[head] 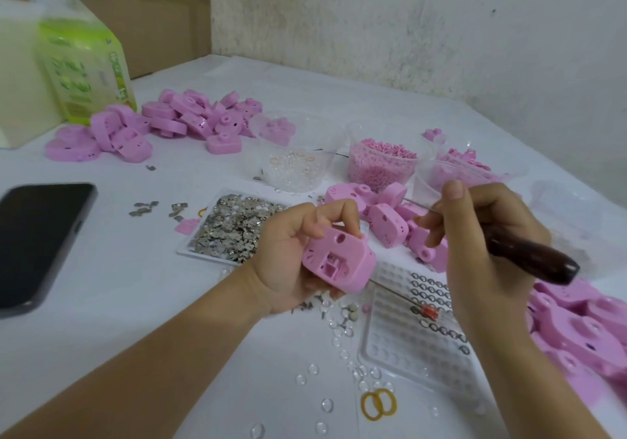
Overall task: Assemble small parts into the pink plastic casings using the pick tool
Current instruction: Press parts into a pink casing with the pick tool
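At mid-frame we saw the left hand (291,255) clamped on a smooth pink casing (339,262), its open side with square recesses facing up. The right hand (481,255) gripped a pick (529,255) by its dark, glossy wooden handle, thin metal shaft pointing left. Left of the casing lay a tray (190,252) of shiny metal bits; below right, a clear dimpled tray (400,354)
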